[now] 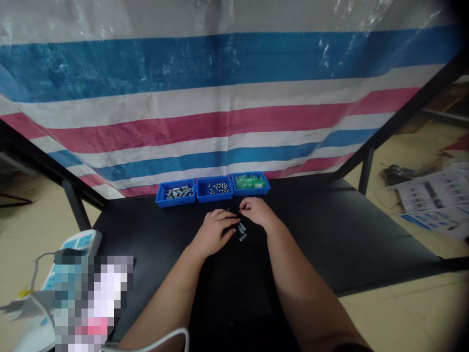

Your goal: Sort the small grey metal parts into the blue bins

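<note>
My left hand (216, 231) lies low over the black table, its fingers stretched out and apart. Beside its fingertips rest several small grey metal cylinders (243, 237), partly covered by the hand. Just to the right, my right hand (255, 211) is closed with thumb and forefinger together; whatever may be between them is too small to make out. Beyond the hands stand three blue bins in a row. Longer metal cylinders fill the left bin (157, 200), smaller shiny metal pieces lie in the middle bin (210, 198), and green pieces are in the right bin (269, 188).
A striped plastic sheet (220, 117) hangs behind the black table (330, 234), between dark frame posts. At the left edge lie a power strip (93, 239) with plugged-in cables and a pixelated object (106, 288). Papers (432, 195) lie on the floor at right.
</note>
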Tool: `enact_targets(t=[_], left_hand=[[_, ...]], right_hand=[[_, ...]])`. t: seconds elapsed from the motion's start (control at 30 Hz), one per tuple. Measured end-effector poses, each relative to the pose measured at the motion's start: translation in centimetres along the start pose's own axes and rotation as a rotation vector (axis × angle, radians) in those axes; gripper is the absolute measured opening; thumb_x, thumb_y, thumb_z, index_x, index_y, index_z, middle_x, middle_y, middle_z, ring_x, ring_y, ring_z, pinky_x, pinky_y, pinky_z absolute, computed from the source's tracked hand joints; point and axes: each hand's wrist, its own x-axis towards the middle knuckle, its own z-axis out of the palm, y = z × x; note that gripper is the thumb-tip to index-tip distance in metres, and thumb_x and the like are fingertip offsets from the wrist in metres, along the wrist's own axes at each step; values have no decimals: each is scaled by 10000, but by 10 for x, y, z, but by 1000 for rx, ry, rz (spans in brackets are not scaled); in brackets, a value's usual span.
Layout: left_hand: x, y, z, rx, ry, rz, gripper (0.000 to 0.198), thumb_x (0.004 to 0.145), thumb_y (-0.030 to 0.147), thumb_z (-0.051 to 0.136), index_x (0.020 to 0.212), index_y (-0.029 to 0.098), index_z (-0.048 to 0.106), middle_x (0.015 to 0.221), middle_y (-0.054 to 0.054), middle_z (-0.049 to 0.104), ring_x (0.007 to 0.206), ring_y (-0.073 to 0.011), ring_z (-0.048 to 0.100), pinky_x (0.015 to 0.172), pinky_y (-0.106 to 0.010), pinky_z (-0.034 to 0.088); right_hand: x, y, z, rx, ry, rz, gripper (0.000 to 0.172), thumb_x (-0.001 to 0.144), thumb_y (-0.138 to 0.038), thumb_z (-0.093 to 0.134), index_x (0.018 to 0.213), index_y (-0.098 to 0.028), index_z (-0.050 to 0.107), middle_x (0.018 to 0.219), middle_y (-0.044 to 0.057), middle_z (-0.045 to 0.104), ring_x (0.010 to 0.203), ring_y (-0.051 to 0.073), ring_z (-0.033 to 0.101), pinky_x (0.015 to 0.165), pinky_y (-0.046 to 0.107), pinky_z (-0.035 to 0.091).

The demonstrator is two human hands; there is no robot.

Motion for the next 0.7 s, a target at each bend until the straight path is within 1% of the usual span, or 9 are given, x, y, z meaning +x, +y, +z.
enact_targets(t=[0.07, 0.13, 0.23, 0.37, 0.43, 0.5, 0.57, 0.63, 0.7], left_hand=[[2, 8, 7, 86, -96, -13, 310, 926, 259, 636, 1217, 345, 702, 1302, -35, 659, 1244, -272, 504, 1051, -485, 355], [2, 10, 11, 136, -128, -61, 269, 921, 268, 648, 1166, 356, 716, 1273, -24, 665, 1202, -265, 509, 1017, -479, 353], [0, 9, 11, 192, -99, -152, 185, 888, 292, 697, 1068, 325, 724, 1196, -18, 683, 1119, -260, 521, 947, -451, 362], [0, 6, 7, 220, -67, -178, 78, 906, 264, 671, 980, 263, 695, 1089, -22, 708, 1053, -240, 537, 907, -411, 353], [0, 6, 6, 220, -50, -184, 62, 931, 246, 629, 965, 242, 681, 1018, -29, 717, 1029, -233, 544, 893, -396, 352], [-1, 5, 6, 225, -41, -194, 59, 936, 241, 616, 945, 231, 674, 967, -32, 717, 1008, -232, 549, 877, -389, 353], [-2, 5, 7, 234, -39, -191, 60, 916, 244, 641, 963, 236, 677, 977, -31, 719, 1008, -238, 553, 880, -400, 350], [-3, 6, 8, 235, -34, -169, 128, 894, 240, 665, 1021, 250, 684, 1017, -31, 725, 1020, -247, 556, 896, -421, 347], [-4, 7, 9, 214, -10, -142, 171, 896, 233, 659, 1062, 262, 690, 1035, -35, 730, 1027, -252, 562, 916, -438, 350]], right_hand=[[0, 0, 0, -2, 14, 5, 71, 774, -228, 711, 839, -210, 735, 770, 16, 728, 660, 144, 635, 597, 241, 416], [0, 0, 0, -6, 27, 12, 72, 772, -237, 716, 837, -209, 732, 766, 18, 728, 649, 144, 630, 584, 242, 408], [1, 1, 2, -13, 39, 14, 75, 763, -235, 718, 835, -214, 727, 767, 18, 729, 639, 143, 626, 573, 242, 402], [3, 2, 5, 41, 98, -18, 54, 789, -255, 689, 820, -214, 705, 720, 11, 715, 625, 148, 628, 573, 246, 412], [4, 1, 8, 135, 141, -57, 74, 820, -276, 658, 824, -208, 686, 694, 9, 704, 620, 149, 634, 585, 247, 439], [5, 0, 12, 268, 143, -80, 105, 848, -298, 622, 830, -203, 663, 676, 8, 693, 595, 147, 636, 574, 245, 466], [6, -3, 17, 403, 125, -76, 128, 852, -326, 611, 831, -202, 637, 666, 5, 676, 558, 146, 631, 524, 241, 484], [7, -6, 24, 522, 123, -77, 156, 836, -362, 631, 849, -207, 613, 669, -4, 658, 540, 150, 631, 484, 242, 505], [7, -10, 29, 616, 131, -112, 208, 819, -396, 661, 902, -219, 589, 680, -16, 651, 544, 155, 638, 482, 254, 538]])
